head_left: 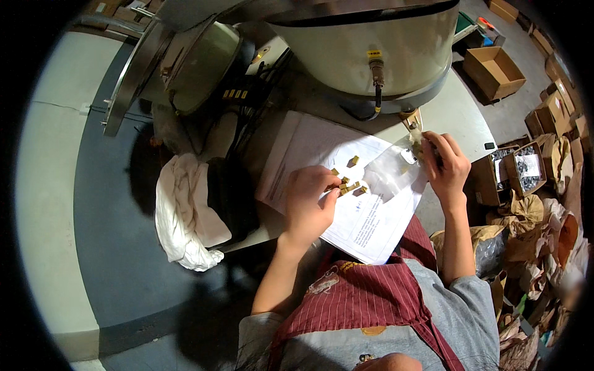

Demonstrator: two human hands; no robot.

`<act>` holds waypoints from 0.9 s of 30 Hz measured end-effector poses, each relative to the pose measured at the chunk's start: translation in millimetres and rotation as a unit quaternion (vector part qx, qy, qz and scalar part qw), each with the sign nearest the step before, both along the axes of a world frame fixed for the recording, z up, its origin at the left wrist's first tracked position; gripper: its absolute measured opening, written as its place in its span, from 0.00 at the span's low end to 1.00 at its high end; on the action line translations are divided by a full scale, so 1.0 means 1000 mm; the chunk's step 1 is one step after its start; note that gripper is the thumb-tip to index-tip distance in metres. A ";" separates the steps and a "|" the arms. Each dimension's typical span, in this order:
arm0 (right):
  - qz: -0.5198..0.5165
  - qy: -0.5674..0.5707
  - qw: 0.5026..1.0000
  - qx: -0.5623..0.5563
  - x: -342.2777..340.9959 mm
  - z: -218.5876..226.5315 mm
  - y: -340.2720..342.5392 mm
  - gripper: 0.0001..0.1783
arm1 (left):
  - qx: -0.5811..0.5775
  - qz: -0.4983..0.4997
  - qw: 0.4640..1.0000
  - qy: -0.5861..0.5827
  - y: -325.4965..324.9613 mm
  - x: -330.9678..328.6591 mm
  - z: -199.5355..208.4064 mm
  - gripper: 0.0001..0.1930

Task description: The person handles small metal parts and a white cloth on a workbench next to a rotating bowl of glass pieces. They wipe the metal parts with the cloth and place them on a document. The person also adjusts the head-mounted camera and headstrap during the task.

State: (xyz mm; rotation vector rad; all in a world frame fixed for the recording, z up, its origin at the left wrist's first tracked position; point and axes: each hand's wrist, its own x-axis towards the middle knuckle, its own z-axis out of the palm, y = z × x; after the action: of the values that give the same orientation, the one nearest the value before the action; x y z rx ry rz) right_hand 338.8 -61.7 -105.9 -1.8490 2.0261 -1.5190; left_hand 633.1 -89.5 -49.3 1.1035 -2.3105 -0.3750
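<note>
Several small brass-coloured pieces lie scattered on white printed sheets at the table's near edge. My left hand rests over the sheets, fingers curled and the thumb close to the fingertips, with a brass piece between them. A clear plastic bag lies across the right part of the papers, small brass-coloured bits showing near its upper end. My right hand grips that upper end with bent fingers. What sits under the right fingertips is partly hidden.
A large pale round machine housing with a cable connector stands behind the papers. Dark cables run to its left. White cloth hangs at the left. Open cardboard boxes and crumpled brown paper crowd the right-hand floor.
</note>
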 end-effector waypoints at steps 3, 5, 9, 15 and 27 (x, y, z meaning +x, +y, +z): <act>0.003 0.010 1.000 -0.010 -0.002 -0.002 -0.001 0.10 | -0.016 0.023 1.000 0.013 0.002 -0.001 -0.005 0.11; 0.005 0.008 1.000 -0.018 -0.002 -0.004 -0.001 0.10 | -0.017 0.025 0.999 0.027 0.001 -0.001 -0.007 0.11; 0.012 -0.001 1.000 -0.028 -0.002 -0.002 -0.001 0.09 | 0.103 0.024 0.985 0.138 0.004 0.007 -0.017 0.11; 0.004 0.008 1.000 -0.022 -0.001 -0.003 -0.001 0.08 | 0.043 0.036 0.987 0.150 0.004 0.012 -0.016 0.09; 0.011 0.019 0.999 -0.035 -0.002 -0.003 -0.002 0.09 | -0.033 0.079 0.996 -0.012 -0.010 -0.008 -0.003 0.09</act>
State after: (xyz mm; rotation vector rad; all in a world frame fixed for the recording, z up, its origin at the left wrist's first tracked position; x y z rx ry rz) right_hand 337.1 -64.1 -109.2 -1.9328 1.9847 -1.5821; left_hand 625.2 -100.0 -52.4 1.2536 -2.2213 -0.2249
